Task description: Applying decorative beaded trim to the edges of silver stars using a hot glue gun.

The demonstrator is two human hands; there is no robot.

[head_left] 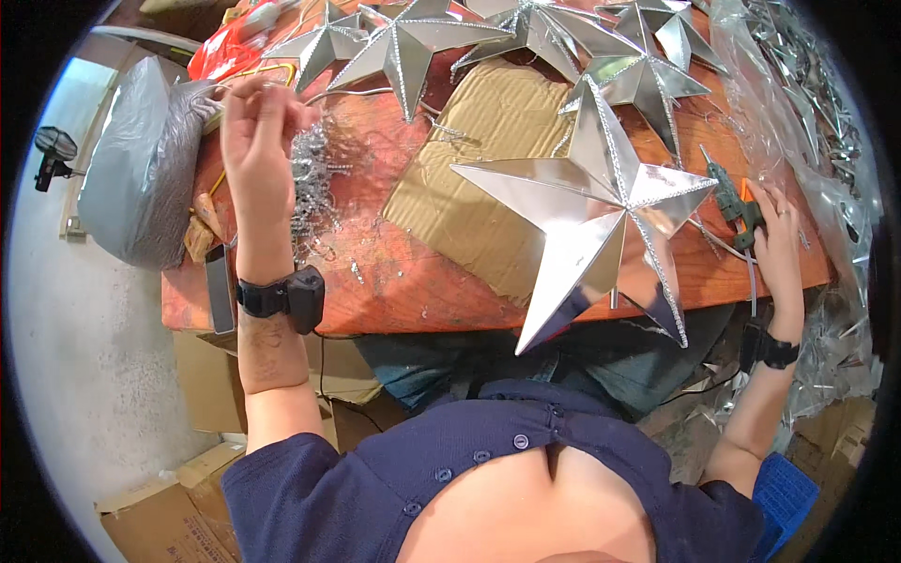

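Observation:
My left hand (258,131) is raised over the table's left side, its fingers loosely bent and apart, with nothing visible in them. Beside it lies a heap of thin silver bead strands (312,183). At the right edge my right hand (777,230) closes round a dark green glue gun (726,192) with an orange trigger, its nozzle pointing away from me. Between the hands, a large mirror-silver star (601,211) rests partly on flat cardboard (469,178), its lower points reaching past the table's near edge. Beaded lines run along some of its ridges.
Several more silver stars (413,47) lie along the far side of the red table (375,291). Clear plastic wrapping (798,122) covers the right edge. A grey plastic bag (141,178), a red bag (230,52) and a phone (221,289) are at left. A blue basket (784,497) stands below right.

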